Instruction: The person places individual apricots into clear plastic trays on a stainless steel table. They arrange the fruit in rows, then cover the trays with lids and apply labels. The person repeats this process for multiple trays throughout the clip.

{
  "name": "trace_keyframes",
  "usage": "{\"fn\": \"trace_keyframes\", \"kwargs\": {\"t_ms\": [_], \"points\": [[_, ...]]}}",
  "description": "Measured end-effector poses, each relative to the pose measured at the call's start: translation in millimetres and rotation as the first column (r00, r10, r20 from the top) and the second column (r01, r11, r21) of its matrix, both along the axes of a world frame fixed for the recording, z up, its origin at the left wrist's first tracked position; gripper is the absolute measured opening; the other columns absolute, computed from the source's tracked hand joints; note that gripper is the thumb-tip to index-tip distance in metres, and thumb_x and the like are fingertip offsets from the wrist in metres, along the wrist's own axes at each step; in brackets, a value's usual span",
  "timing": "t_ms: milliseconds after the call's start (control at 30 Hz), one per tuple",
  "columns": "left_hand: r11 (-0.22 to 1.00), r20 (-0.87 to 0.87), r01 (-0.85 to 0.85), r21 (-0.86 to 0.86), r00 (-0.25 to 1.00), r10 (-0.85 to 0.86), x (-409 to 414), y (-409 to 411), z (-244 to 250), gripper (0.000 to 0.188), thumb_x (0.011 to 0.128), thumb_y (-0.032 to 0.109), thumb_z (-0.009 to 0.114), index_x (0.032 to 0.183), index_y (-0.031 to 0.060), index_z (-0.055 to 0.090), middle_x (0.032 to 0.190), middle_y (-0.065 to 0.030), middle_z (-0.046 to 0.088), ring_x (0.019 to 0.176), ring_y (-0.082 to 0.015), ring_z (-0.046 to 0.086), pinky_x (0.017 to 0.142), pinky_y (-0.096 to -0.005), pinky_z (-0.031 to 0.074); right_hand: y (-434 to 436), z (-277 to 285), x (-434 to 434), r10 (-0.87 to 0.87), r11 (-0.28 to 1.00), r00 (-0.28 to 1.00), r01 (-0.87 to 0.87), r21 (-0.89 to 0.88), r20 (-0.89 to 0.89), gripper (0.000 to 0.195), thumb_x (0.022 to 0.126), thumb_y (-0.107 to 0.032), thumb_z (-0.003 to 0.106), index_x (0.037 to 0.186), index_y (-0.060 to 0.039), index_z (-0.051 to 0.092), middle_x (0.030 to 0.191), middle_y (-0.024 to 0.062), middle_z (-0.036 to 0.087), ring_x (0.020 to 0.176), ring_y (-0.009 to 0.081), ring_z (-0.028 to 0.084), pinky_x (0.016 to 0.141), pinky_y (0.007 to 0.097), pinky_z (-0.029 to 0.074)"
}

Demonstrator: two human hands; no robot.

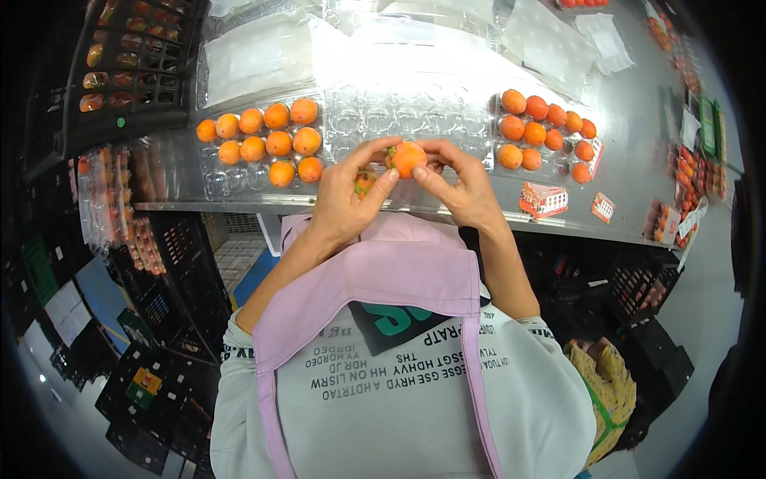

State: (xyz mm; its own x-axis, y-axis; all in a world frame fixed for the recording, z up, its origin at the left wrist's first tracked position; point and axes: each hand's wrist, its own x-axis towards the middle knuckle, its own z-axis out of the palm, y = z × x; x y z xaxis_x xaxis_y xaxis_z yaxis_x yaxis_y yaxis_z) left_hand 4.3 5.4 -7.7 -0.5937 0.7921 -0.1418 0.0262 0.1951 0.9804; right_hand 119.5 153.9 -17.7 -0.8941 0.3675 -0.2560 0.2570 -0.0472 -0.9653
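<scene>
In front of the apron, my left hand (pixel 353 191) and my right hand (pixel 461 179) hold a round orange fruit (pixel 410 160), likely a persimmon, between their fingertips. A second fruit with green leafy parts (pixel 364 183) rests inside my left hand. Just beyond both hands lies a clear plastic tray (pixel 413 120) with round hollows. Rows of similar fruits (pixel 279 143) sit in a clear tray at the left, where the near-left hollows (pixel 236 178) are bare. At the right, another clear tray holds more orange fruits (pixel 534 133).
Printed cards (pixel 543 200) lie near the metal table's front edge (pixel 287 200). Stacked clear packaging (pixel 257 60) stands behind the trays. A black crate of fruit (pixel 134 66) is at the upper left; packed fruit (pixel 664 221) sits at the right.
</scene>
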Motion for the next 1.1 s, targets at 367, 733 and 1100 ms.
{"fn": "trace_keyframes", "kwargs": {"t_ms": [367,733,1100], "points": [[0.999,-0.089,0.039,0.017,0.995,-0.038,-2.3,-5.5,-2.8,0.051,0.071,0.004,0.068,0.120,0.0086,0.053,0.108,-0.0098,0.060,0.093,-0.0223,0.062,0.078,-0.0301,0.049,-10.9,8.7,-6.0,0.045,0.972,0.978,0.004,0.234,-0.205,0.042,0.073,-0.014,0.074,0.111,-0.0046,0.060,0.099,0.0052,0.061,0.079,0.0118,0.050,0.069,0.0253,0.041],[0.942,0.880,-0.296,0.162,0.476,-0.002,-8.1,-19.0,-18.9,0.033,0.096,0.026,0.045,0.123,0.0081,0.037,0.115,-0.0131,0.050,0.096,-0.0205,0.056,0.083,-0.0362,0.049,-24.4,17.4,-13.6,0.054,0.972,0.990,-0.023,0.233,-0.128,0.041,0.071,-0.012,0.074,0.108,-0.0049,0.058,0.100,0.0046,0.061,0.075,0.0112,0.052,0.069,0.0244,0.042],[0.892,0.915,-0.395,0.218,0.402,-0.046,-9.2,-29.5,-8.6,0.033,0.094,0.022,0.046,0.121,0.0052,0.039,0.117,-0.0149,0.050,0.112,-0.0284,0.050,0.096,-0.0445,0.043,-45.1,13.2,-25.4,0.166,0.837,0.978,-0.074,0.542,-0.123,0.041,0.067,-0.018,0.074,0.104,-0.0059,0.058,0.094,0.0075,0.059,0.079,0.0180,0.055,0.071,0.0295,0.045]]}}
